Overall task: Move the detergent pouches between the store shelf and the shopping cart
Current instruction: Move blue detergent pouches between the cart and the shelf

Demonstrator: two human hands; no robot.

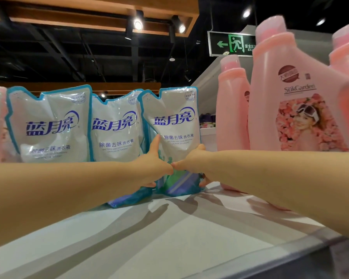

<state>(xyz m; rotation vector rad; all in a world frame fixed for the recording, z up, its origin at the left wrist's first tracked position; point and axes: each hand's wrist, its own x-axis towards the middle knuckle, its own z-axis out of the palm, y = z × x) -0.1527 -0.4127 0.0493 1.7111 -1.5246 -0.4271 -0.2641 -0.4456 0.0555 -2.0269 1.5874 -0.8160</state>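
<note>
Pouch [175,117] at frame centre, gripped by left hand [151,168] and right hand [191,164], stands on shelf [169,228]; lifting it clear likely follows.

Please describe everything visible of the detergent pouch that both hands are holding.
The rightmost pouch is a glossy white plastic bag with teal edges, blue Chinese lettering and a notched top. It stands upright on the white shelf, full and creased. The left hand and right hand grip its lower sides.

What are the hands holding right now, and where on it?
Both grip the rightmost detergent pouch low down: the left hand on its left edge, the right hand on its right edge.
</note>
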